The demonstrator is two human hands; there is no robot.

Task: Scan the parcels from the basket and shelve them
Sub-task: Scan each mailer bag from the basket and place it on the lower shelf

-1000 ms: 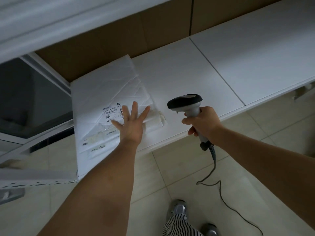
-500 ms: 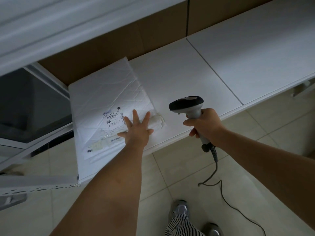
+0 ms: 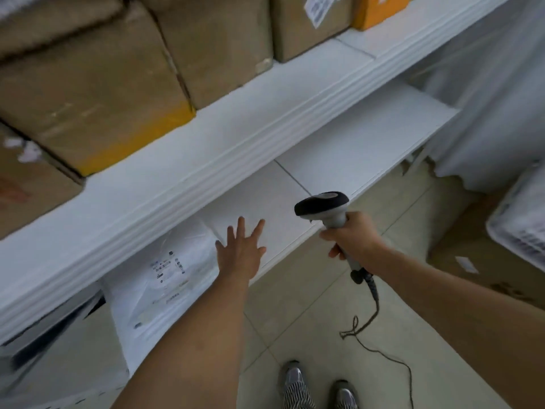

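Parcel: a flat white padded mailer with a printed label (image 3: 159, 278) lies on the lower white shelf board (image 3: 348, 149), at the lower left of the frame. Its near edge overhangs the shelf front; its far part is hidden under the upper white shelf board (image 3: 165, 172).

Head view, hands: the left hand (image 3: 240, 253) is at centre frame, just right of the mailer, fingers straight and spread wide, holding nothing. Whether it touches the shelf or the mailer cannot be determined. The right hand (image 3: 354, 237), right of centre, grips the grey handle of a black-headed handheld barcode scanner (image 3: 324, 209). The scanner head sits in front of the lower shelf edge. Its dark cable (image 3: 374, 308) hangs down to the beige tiled floor (image 3: 309, 305).

Head view, surroundings: brown cardboard boxes (image 3: 97, 84) with yellow tape stand on the upper shelf, upper left. A white slatted plastic basket (image 3: 522, 228) is at the right edge. Grey shoes (image 3: 292, 376) appear at bottom centre.
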